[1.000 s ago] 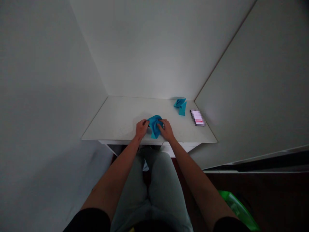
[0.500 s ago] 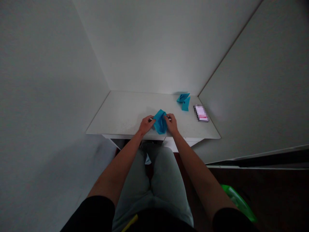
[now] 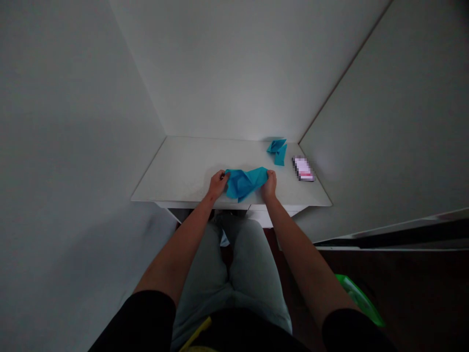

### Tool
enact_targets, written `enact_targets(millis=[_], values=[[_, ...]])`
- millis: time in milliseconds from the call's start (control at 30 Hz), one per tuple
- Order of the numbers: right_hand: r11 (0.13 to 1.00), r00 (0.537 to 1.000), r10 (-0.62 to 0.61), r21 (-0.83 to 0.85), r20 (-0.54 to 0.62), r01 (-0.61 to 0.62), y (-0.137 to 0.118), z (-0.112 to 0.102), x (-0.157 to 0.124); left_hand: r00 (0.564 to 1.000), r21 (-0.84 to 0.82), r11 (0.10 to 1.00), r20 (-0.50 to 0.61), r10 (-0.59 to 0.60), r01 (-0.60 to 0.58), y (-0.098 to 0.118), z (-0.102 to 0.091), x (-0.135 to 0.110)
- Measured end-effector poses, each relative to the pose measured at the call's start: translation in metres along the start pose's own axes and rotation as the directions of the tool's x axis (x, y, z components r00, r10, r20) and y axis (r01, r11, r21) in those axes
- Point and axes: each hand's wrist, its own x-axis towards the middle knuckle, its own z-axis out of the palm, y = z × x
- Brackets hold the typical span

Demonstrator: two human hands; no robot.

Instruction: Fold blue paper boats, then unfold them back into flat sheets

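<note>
Stretched between my two hands is a creased sheet of blue paper [image 3: 245,183], partly folded, just above the near part of the white table [image 3: 183,171]. My left hand [image 3: 218,184] pinches its left edge. At the opposite end, my right hand [image 3: 270,184] grips the right edge, the fingers partly hidden behind the paper. A folded blue paper shape [image 3: 280,154] stands on the table at the back right, apart from both hands.
A phone [image 3: 303,168] with a blurred screen lies near the table's right end. White walls [image 3: 227,73] close in the back and both sides. On the dark floor at lower right is a bright green object [image 3: 361,299], partly hidden by my arm.
My hands have moved apart, the right one to the right. The blue paper between them has opened from a compact folded form into a wider, crumpled sheet.
</note>
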Motion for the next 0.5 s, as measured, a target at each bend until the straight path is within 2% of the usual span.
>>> enact_targets(millis=[100, 200, 367, 500], values=[[1.000, 0.994, 0.028, -0.010, -0.103, -0.029, 0.003, 0.000, 0.002, 0.998, -0.035, 0.999, 0.056, -0.034, 0.036, -0.001, -0.006, 0.004], [0.999, 0.993, 0.049, 0.000, -0.106, -0.049, 0.004, 0.002, 0.001, 0.991, -0.069, 0.993, 0.100, -0.091, 0.098, 0.000, -0.011, 0.007], [0.999, 0.998, 0.047, 0.025, 0.040, -0.048, 0.003, 0.002, -0.002, 0.980, -0.144, 0.974, 0.121, -0.158, 0.175, 0.003, -0.020, 0.008], [0.996, 0.984, 0.063, 0.058, 0.166, -0.073, 0.001, 0.003, -0.006, 0.945, -0.182, 0.953, 0.270, -0.186, 0.240, 0.009, -0.021, 0.007]])
